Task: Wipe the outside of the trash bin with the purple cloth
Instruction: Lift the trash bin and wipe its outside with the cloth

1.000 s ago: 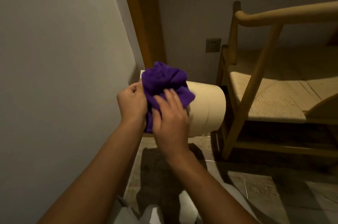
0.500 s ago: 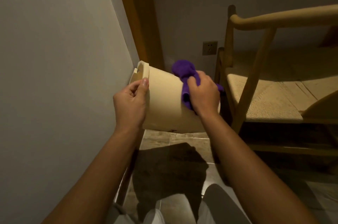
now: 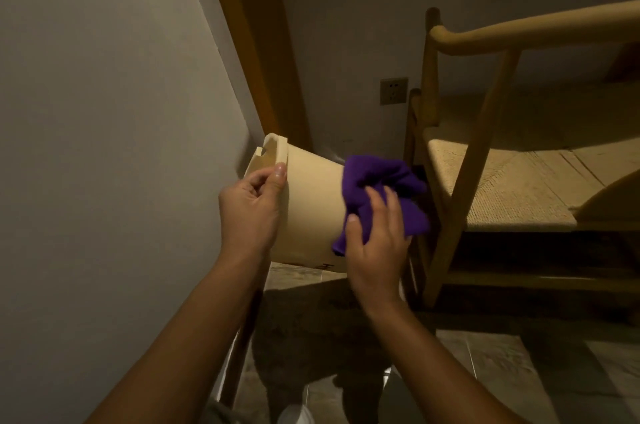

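A cream plastic trash bin (image 3: 311, 205) is held off the floor on its side, its rim to the left and its base to the right. My left hand (image 3: 251, 207) grips the rim end, thumb on the outer wall. My right hand (image 3: 377, 240) presses a bunched purple cloth (image 3: 377, 188) against the bin's side near the base. The cloth and my right hand hide the base end of the bin.
A plain wall (image 3: 104, 146) runs close on the left, meeting a wooden door frame (image 3: 256, 42). A wooden chair (image 3: 502, 153) with a woven seat stands right beside the bin. A wall socket (image 3: 393, 91) sits behind. Tiled floor (image 3: 485, 371) lies below.
My right hand has carried the cloth from the rim end along the bin's side to the base end, then down to the lower side. My left hand has kept its grip on the rim.
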The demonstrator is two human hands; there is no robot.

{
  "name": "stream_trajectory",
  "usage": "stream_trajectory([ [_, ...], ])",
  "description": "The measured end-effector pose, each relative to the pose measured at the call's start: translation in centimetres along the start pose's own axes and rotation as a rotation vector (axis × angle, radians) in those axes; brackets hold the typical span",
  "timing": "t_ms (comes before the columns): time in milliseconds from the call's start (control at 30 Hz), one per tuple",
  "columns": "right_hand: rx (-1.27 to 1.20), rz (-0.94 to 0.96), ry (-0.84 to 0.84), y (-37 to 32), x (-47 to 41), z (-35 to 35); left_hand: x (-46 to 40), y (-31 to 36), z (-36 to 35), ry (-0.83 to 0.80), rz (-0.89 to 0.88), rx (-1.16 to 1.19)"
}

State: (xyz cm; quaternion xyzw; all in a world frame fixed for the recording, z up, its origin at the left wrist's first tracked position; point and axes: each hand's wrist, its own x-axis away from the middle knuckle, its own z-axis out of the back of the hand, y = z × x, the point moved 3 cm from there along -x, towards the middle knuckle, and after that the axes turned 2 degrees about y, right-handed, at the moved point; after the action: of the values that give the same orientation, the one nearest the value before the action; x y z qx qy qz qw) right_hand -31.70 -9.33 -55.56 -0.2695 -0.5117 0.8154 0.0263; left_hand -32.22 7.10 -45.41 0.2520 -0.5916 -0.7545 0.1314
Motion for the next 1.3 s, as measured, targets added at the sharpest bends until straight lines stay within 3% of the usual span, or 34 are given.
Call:
stream_trajectory([
  [133, -0.032, 0.167, -0.125, -4.1, -0.9, -2.1, 0.7, -0.2, -1.1, -0.048, -0.061, -0.064],
  [333, -0.015, 0.070, -0.169, -7.7, -6.9, -2.7, 0.8, 0.1, -1.5, 0.011, -0.087, -0.091],
  [433, 0.062, 0.213, -0.128, -7.7, -2.1, -2.1, -0.3, -0.1, -0.6, 0.118, 0.019, -0.001],
  [533, 0.106, 0.281, -0.110, -6.4, 1.7, -1.8, -0.6, -0.1, -0.6, 0.094, 0.088, 0.023],
  [733, 0.140, -0.131, -0.062, 0.0, -5.1, 0.8, 0.1, 0.3, -1.0, 0.079, 0.138, -0.056],
  [933, -0.179, -0.479, 0.020, 6.9, -5.2, 3.9, -0.8, 0.2, -0.6, 0.062, 0.166, -0.061],
  [1033, -0.145, -0.554, -0.028, 8.2, -4.7, 3.7, -2.4, 1.1, -2.2, -0.074, 0.392, -0.099],
  [1100, -0.138, -0.657, -0.007, 8.9, -5.3, 3.9, -3.2, 3.1, -3.7, -0.298, 0.513, -0.056],
  [1167, -0.226, -0.863, 0.036, 9.5, -5.8, 4.5, -4.0, 6.1, -5.2, -0.589, 0.364, -0.136],
  [1233, -0.363, -1.007, 0.070, 10.1, -6.1, 5.0, -3.8, 8.7, -5.5, -0.813, 0.014, -0.464],
  [1300, -0.433, -0.999, 0.075, 9.8, -6.6, 5.1, -2.4, 8.8, -3.6, -0.701, -0.337, -0.851],
])
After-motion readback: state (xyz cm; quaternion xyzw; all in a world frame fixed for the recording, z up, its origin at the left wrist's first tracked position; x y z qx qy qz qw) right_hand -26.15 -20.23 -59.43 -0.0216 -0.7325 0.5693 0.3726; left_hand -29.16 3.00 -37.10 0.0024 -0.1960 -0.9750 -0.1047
